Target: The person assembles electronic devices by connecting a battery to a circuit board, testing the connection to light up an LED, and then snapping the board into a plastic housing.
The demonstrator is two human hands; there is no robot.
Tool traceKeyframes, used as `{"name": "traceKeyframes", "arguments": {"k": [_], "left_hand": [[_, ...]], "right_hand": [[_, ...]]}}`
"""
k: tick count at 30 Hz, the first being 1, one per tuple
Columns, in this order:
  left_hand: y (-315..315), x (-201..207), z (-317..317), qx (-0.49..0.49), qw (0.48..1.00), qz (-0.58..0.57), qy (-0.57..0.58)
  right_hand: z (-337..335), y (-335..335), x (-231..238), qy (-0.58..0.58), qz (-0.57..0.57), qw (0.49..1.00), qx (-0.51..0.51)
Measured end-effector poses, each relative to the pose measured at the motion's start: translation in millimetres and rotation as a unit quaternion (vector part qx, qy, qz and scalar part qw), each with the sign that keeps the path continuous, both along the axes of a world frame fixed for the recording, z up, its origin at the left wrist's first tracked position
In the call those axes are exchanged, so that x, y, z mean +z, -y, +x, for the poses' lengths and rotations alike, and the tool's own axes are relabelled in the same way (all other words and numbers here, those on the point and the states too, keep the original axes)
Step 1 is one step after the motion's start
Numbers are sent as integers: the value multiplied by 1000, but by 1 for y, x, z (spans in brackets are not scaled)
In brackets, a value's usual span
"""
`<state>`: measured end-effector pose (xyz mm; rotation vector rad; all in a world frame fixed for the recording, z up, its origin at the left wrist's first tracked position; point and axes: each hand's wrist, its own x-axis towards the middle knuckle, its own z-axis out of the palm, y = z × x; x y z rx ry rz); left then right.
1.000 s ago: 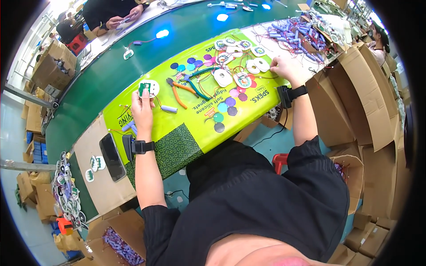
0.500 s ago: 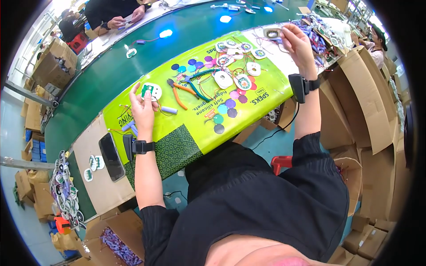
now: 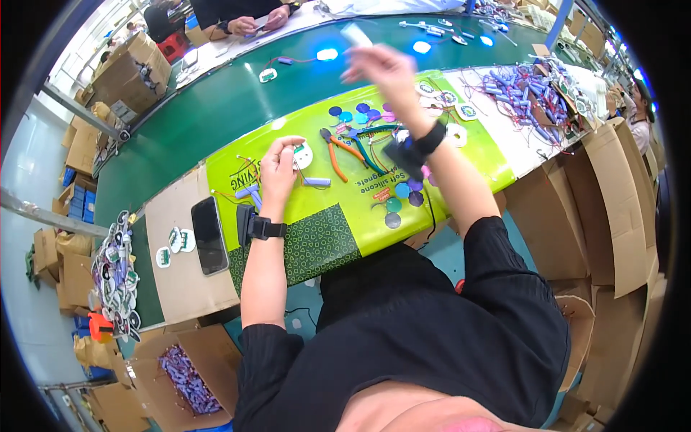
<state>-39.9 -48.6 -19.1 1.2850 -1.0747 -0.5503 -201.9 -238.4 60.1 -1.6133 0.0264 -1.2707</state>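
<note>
My left hand (image 3: 279,171) is closed on a round white disc (image 3: 304,155), its fingers curled over the edge. A bit of green circuit board shows beside the fingertips. From the disc, thin wires run toward a purple cylindrical battery (image 3: 317,182) on the mat. My right hand (image 3: 387,70) is raised over the mat's far edge, smeared by motion. At its fingertips is a blurred white flat piece (image 3: 357,34), seemingly pinched. Orange-handled pliers (image 3: 345,153) and green-handled pliers (image 3: 371,155) lie between the hands, the latter partly covered by my right wrist.
A black phone (image 3: 209,236) lies left of the yellow-green mat (image 3: 446,191). Wired batteries (image 3: 529,93) are heaped at the right, and white discs (image 3: 115,277) at the far left. Across the green belt (image 3: 180,137), a person's hands (image 3: 259,23) hold a small piece.
My right hand has swung left from the pile side to above the mat's far edge, carrying the pale piece. My left fingers have curled further round the disc. The view has shifted.
</note>
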Motion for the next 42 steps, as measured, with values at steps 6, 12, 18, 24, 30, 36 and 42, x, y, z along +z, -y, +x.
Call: {"name": "traceKeyframes", "arguments": {"k": [6, 12, 18, 24, 30, 36, 42], "left_hand": [[-4, 7, -5, -54, 955, 22, -290], [8, -22, 8, 76, 996, 15, -31], [-1, -10, 10, 192, 940, 15, 281], [-2, -8, 0, 194, 907, 76, 366], [-4, -5, -3, 178, 889, 120, 404], [-3, -7, 0, 161, 919, 91, 348], [-7, 7, 5, 111, 993, -7, -32]], "right_hand": [[51, -83, -44, -69, -92, 993, 7], [55, -93, -78, -97, -199, 975, -16], [51, -85, -67, -160, -95, 975, -118], [68, -68, -33, -302, -87, 945, -96], [97, -61, -12, -247, -26, 968, 32], [86, -73, -5, -207, 5, 977, 51], [60, -70, -43, -161, 1, 986, 46]]}}
